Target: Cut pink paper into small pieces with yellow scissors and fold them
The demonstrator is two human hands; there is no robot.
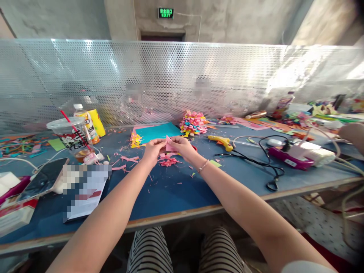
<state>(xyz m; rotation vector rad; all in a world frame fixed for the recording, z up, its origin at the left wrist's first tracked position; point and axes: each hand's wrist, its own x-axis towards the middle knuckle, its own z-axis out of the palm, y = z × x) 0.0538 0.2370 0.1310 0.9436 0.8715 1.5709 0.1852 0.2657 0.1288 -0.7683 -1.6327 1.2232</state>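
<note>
Between my two hands is a small piece of pink paper (168,144), with a pointed corner sticking up. My left hand (155,148) pinches its left side, and my right hand (183,147) grips it from the right. Below them on the blue table lie pink paper scraps (170,161). A turquoise sheet (159,132) rests just beyond my hands, with cut yellow paper (137,140) at its left corner. Behind to the right stands a ball-shaped cluster of folded pink, yellow and blue paper (193,123).
A yellow glue gun (221,142) with a black cord lies at right, near a purple power strip (292,158). On the left are a plastic cup (68,132), a bottle (88,125), a tablet (88,193) and a phone (45,178). A perforated metal screen (159,76) stands behind.
</note>
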